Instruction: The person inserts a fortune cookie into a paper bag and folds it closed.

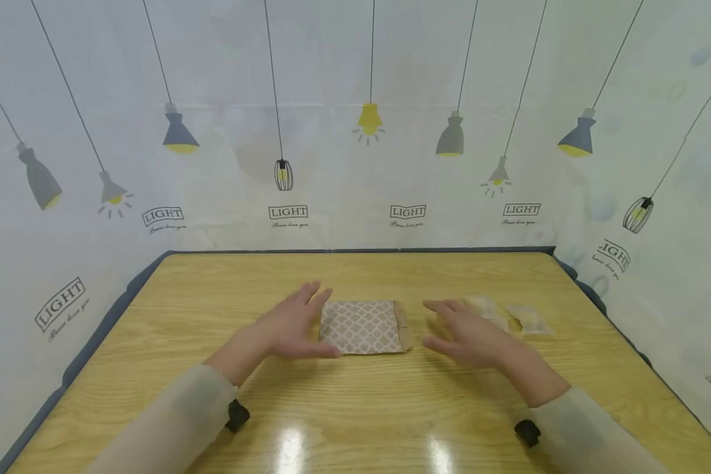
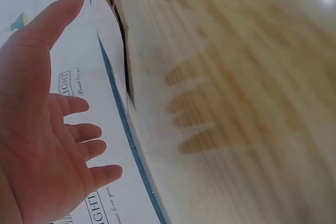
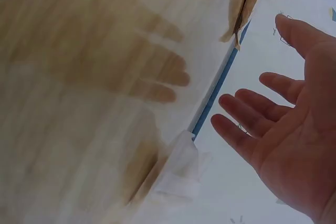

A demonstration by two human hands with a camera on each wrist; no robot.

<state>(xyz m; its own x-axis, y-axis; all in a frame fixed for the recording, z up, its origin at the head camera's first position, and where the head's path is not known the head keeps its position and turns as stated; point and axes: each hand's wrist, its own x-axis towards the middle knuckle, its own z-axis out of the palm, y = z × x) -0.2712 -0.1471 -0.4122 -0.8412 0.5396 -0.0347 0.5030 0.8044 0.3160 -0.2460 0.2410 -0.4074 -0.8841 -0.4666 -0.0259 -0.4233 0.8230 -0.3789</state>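
A flat paper pouch, brown with a pale lattice print, lies on the wooden table with its plain brown flap toward the right. At its left side hovers my left hand, thumb and fingers spread. The left thumb overlaps the pouch's near left corner in the head view; whether it touches cannot be told. Off the flap end, my right hand is held apart from the pouch with fingers extended. Both wrist views show bare palms, the left and the right, holding nothing.
Beyond the right hand lie two small translucent packets, one partly behind that hand and another farther right. The wooden table meets lamp-printed white walls at the back and sides.
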